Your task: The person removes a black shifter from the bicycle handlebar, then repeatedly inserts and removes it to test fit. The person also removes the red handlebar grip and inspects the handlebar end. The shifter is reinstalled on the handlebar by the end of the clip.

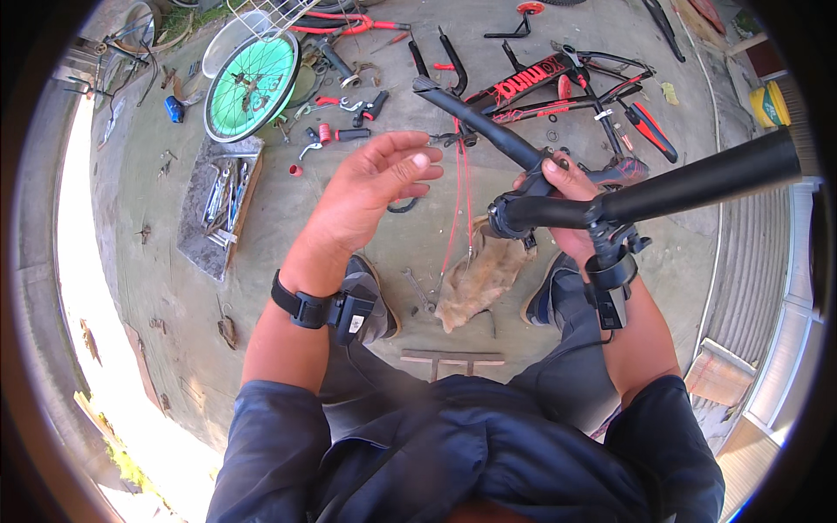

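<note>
Black bicycle handlebars (702, 177) are held up in front of me by my right hand (568, 185), its fingers wrapped round the middle near the stem. One end of the bar reaches up and left; the other points to the right, toward the camera. My left hand (384, 179) is off the bar, holding nothing, with fingers loosely curled and apart. Close to its fingertips, a small black lever part shows by the bar. Thin red cables (459, 205) hang below the bar. Under them a tan cloth (481, 283) lies between my feet.
Ahead lies a black and red bicycle frame (545, 78). A green-disc wheel (253, 87) is at the far left, above a tray (193, 235) of wrenches. Grips and levers (370, 106) are scattered nearby. A loose wrench (420, 290) lies by my left foot; a yellow bucket (771, 105) stands right.
</note>
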Motion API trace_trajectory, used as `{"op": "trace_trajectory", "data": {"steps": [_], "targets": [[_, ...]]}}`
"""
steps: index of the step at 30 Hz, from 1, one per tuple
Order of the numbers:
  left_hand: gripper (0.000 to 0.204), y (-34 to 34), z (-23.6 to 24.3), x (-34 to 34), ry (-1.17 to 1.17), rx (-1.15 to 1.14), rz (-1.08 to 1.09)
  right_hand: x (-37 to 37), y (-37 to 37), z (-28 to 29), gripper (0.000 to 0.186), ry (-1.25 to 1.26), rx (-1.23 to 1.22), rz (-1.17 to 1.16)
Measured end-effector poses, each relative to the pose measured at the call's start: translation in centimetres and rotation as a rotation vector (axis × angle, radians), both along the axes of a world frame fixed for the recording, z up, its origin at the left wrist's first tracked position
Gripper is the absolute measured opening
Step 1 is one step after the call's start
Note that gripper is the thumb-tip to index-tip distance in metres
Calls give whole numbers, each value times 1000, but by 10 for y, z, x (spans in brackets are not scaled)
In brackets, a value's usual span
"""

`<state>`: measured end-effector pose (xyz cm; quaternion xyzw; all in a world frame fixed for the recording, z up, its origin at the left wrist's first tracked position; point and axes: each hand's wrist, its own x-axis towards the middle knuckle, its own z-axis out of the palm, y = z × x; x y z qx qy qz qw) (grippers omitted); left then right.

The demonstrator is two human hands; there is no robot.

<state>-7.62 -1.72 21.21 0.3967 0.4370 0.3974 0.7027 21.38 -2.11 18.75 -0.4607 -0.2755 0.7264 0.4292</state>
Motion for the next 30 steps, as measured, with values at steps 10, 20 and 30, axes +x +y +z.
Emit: {"op": "trace_trajectory", "data": {"steps": [10,20,30], "targets": [[51,-10,-13,33,75,-55,-84,-4,-4,5,50,-106,172,133],[39,0,-23,44,-133,-167,58,-5,9,-3,57,-296,307,163],[21,10,-29,54,-358,-191,160,-11,14,4,48,-282,425,155]]}}
